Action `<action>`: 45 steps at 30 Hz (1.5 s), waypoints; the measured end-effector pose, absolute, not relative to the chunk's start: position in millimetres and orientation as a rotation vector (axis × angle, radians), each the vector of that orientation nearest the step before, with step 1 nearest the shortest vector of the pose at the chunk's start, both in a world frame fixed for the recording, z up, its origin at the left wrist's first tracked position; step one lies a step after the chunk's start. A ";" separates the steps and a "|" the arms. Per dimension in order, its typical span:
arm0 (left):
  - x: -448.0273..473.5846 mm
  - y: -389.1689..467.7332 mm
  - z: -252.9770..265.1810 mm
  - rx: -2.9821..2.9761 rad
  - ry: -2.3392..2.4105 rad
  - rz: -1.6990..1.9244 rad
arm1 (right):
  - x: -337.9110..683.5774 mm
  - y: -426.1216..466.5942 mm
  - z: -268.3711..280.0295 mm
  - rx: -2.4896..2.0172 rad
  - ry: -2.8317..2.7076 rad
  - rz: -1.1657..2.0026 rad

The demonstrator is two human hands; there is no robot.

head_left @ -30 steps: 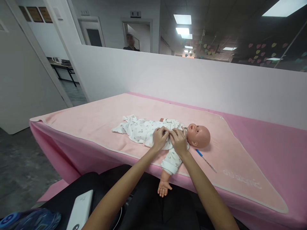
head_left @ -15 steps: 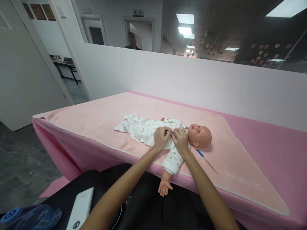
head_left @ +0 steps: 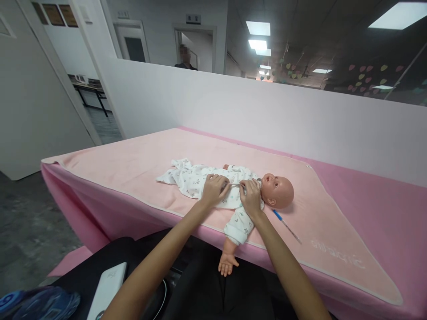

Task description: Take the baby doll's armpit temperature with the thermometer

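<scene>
A baby doll [head_left: 278,191] lies on its back on the table, head to the right, dressed in a white printed baby outfit [head_left: 191,181]. My left hand [head_left: 215,190] is closed in a pinch at the front of the outfit, over the belly. My right hand [head_left: 251,196] pinches it higher up, near the chest and neck. Between the two hands a thin pale strip, an edge or tie of the outfit, is stretched straight. The fingertips are partly hidden. One doll arm [head_left: 228,258] hangs over the near table edge, between my forearms.
Beneath the doll lies a pale pink mat [head_left: 133,160] on a pink-covered table. A blue-capped glass thermometer [head_left: 287,226] rests right of the doll. At lower left are a white power bank [head_left: 108,289] and a plastic bottle [head_left: 43,304]. A person [head_left: 185,58] shows beyond the low wall.
My hands were close together at the chest; now they are apart. The left hand has moved left along the outfit, and the strip between them is drawn straight.
</scene>
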State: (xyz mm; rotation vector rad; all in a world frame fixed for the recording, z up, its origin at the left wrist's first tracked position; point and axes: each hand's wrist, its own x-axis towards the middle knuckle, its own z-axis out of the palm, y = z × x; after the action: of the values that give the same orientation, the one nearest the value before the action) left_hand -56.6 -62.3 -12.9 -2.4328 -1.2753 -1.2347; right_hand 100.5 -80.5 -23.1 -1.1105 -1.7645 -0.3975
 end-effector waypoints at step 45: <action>-65.5 -61.6 -24.7 -2.354 -1.327 -1.386 | 65.8 -76.8 -17.7 -1.063 -2.067 -0.660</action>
State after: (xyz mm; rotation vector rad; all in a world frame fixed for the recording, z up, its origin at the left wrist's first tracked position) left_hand -65.5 -61.6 -24.7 -2.3544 -1.3269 -1.3855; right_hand 65.8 -76.8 -17.7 -1.0626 -2.0666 -0.6599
